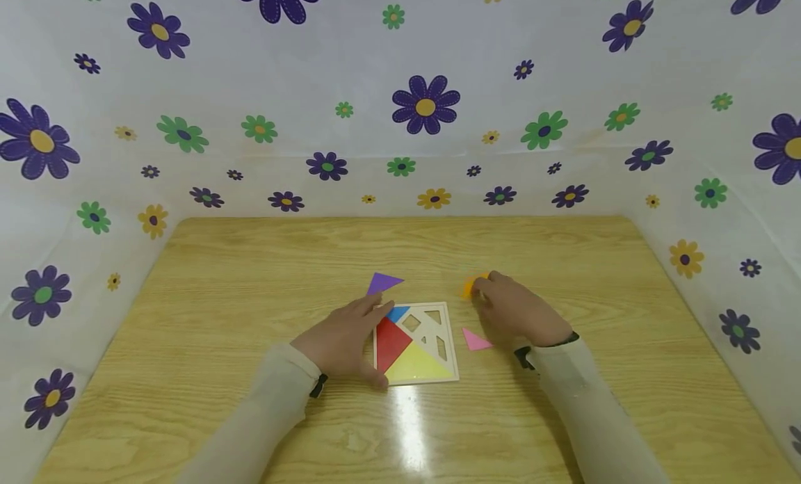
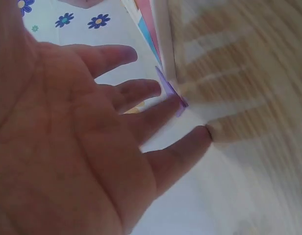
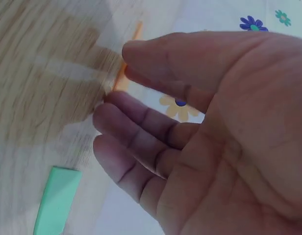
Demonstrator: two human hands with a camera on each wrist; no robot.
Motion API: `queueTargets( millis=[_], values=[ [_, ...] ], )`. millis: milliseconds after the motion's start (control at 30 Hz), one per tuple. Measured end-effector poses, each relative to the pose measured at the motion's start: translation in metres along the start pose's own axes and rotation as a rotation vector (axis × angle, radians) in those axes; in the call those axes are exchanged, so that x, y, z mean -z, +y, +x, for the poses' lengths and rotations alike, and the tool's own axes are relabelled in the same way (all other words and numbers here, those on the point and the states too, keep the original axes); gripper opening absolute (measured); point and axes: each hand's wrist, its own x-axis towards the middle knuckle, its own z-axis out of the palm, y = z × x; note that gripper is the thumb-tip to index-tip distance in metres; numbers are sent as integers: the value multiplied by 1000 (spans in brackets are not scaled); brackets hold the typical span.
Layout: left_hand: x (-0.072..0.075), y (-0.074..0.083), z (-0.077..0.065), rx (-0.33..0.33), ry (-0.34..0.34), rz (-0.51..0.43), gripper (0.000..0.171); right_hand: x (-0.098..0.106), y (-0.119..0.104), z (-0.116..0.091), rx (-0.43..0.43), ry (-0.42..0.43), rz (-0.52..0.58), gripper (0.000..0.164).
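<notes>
A square cream tangram tray (image 1: 446, 320) lies on the table with a red triangle (image 1: 391, 343), a yellow triangle (image 1: 418, 364) and a blue piece (image 1: 397, 314) set in it. My left hand (image 1: 344, 334) spreads over the tray's left edge, fingers extended and loosely apart, as the left wrist view also shows. Just beyond its fingertips is a purple triangle (image 1: 383, 283). On the right, my right hand (image 1: 522, 310) pinches an orange piece (image 1: 467, 289) between thumb and forefinger, low over the wood. The other fingers are bent beneath, near a green piece (image 3: 58, 200).
A pink triangle (image 1: 475, 340) lies between the tray and my right hand. The wooden table (image 1: 281, 261) is enclosed at the back and sides by a white flowered cloth (image 1: 375, 60). Several cut-outs in the tray's right part show bare wood.
</notes>
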Motion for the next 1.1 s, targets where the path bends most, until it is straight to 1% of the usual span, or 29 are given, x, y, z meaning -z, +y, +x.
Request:
queueTargets(
  millis=[67, 133, 200, 267, 333, 400, 467, 500, 567, 667, 800, 1000, 1100],
  values=[
    [-1, 2, -2, -5, -7, 7, 126, 2, 0, 1, -22, 5, 24, 7],
    [-1, 4, -3, -9, -19, 28, 126, 3, 1, 2, -27, 35, 20, 6],
    [-4, 6, -3, -12, -21, 65, 125, 2, 2, 2, -18, 54, 0, 21],
    [-7, 5, -3, -7, -20, 94, 126, 2, 3, 1, 17, 56, -42, 37],
    [-9, 3, -2, 0, -15, 112, 127, 1, 3, 1, 44, 22, -51, 45],
    [-10, 1, -2, 3, -10, 115, 128, 1, 2, 1, 75, -3, -60, 48],
    [-8, 1, -2, 4, -5, 122, 128, 1, 2, 0, 83, -5, -68, 44],
    [-7, 1, -2, 5, -4, 120, 127, 1, 2, 0, 82, 7, -72, 42],
    [-5, 2, -2, 6, 1, 113, 127, 1, 2, -1, 58, 27, -75, 37],
    [-3, 2, -1, 25, 3, 86, 128, 2, 2, -3, 12, 42, -74, 29],
    [-4, 0, -1, 41, 1, 53, 130, 3, 0, -5, -11, 58, -84, 25],
    [-3, -4, -1, -4, 18, 99, 128, 3, -3, -4, -60, 70, -73, 23],
    [-1, -4, -3, -11, 29, 100, 127, 3, -3, -2, -65, 82, -81, 22]
  ],
)
